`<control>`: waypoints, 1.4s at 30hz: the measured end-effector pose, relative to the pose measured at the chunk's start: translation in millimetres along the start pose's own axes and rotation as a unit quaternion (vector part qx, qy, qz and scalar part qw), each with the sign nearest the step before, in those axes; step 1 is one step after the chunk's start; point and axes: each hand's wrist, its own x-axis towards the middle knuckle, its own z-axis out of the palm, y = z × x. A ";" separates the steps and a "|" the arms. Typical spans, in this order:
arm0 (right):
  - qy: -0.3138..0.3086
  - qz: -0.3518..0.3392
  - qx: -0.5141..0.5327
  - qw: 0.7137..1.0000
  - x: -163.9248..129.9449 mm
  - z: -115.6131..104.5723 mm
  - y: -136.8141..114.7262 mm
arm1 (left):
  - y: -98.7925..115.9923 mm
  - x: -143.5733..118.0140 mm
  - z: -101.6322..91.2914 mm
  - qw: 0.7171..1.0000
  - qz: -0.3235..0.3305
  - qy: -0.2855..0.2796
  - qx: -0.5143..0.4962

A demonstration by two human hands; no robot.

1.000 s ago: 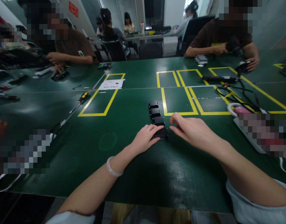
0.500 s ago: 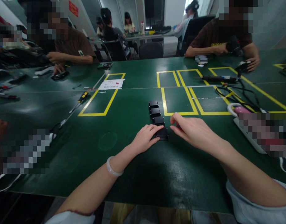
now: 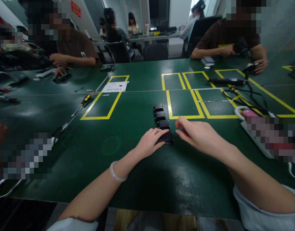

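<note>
Several small black blocks (image 3: 159,115) stand in a slightly slanting row on the green table, with small light studs at their corners. My left hand (image 3: 149,142) holds the nearest black block (image 3: 168,138) against the table, fingers over its far left edge and thumb at its near edge. Just right of that block, my right hand (image 3: 198,133) hovers with thumb and curled index finger brought together in a pinch. Whatever lies between those fingertips, if anything, is too small or hidden to make out. A pale bracelet (image 3: 117,173) circles my left wrist.
Yellow tape (image 3: 169,104) marks rectangles on the table (image 3: 138,186). A yellow-black screwdriver (image 3: 85,100) and a paper sign (image 3: 115,86) lie left. A black corded tool (image 3: 226,81), cables and a blurred device sit right. Two people work across the table; another person's hand shows at far left.
Both of my hands and the black blocks keep their positions. Across the table on the left, a person's raised hand has shifted very slightly.
</note>
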 end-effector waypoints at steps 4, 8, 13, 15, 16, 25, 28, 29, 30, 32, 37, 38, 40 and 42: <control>0.002 -0.005 0.012 1.000 -1.4 -0.6 -0.6 | -0.2 0.1 0.0 1.000 0.000 -0.003 0.000; 0.007 -0.004 0.015 1.000 -1.1 -1.6 -2.3 | -0.1 -0.1 0.1 1.000 0.000 0.001 0.000; -0.004 0.003 0.003 1.000 -0.6 -1.1 -1.3 | 0.2 -0.2 -0.4 1.000 0.001 0.001 -0.001; -0.005 0.000 0.006 1.000 -1.1 -0.9 -0.9 | 0.4 -0.2 -0.7 1.000 -0.001 0.000 -0.002; -0.005 -0.003 0.009 1.000 -1.4 -0.8 -0.8 | 0.6 -0.2 -0.8 1.000 -0.001 -0.001 -0.002; -0.003 0.000 0.014 1.000 -1.3 -3.3 -3.0 | 0.5 -0.2 0.4 1.000 -0.001 0.007 -0.004; -0.010 0.003 0.004 1.000 -0.9 -2.1 -1.8 | 0.1 -0.2 0.9 1.000 -0.001 0.005 -0.003; -0.010 0.001 0.002 1.000 -0.8 -1.4 -1.2 | 0.0 -0.3 0.9 1.000 -0.002 0.004 -0.003; -0.007 -0.003 0.003 1.000 -0.8 -0.7 -0.6 | 0.0 -0.3 0.9 1.000 -0.004 0.003 -0.002; 0.001 -0.011 0.006 1.000 -0.9 0.3 0.2 | -0.1 -0.3 0.7 1.000 -0.005 0.001 -0.002; 0.004 -0.007 0.015 1.000 -1.6 -1.5 -1.7 | 0.1 -0.2 0.1 1.000 -0.002 0.000 -0.004; 0.003 -0.005 0.016 1.000 -1.6 -2.2 -2.3 | 0.1 -0.2 0.0 1.000 -0.002 0.001 -0.003; 0.003 -0.002 0.015 1.000 -1.5 -3.2 -3.4 | 0.1 -0.3 0.0 1.000 -0.002 0.001 -0.002; 0.000 0.001 0.010 1.000 -1.2 -3.4 -3.6 | 0.1 -0.5 0.1 1.000 -0.002 0.002 -0.003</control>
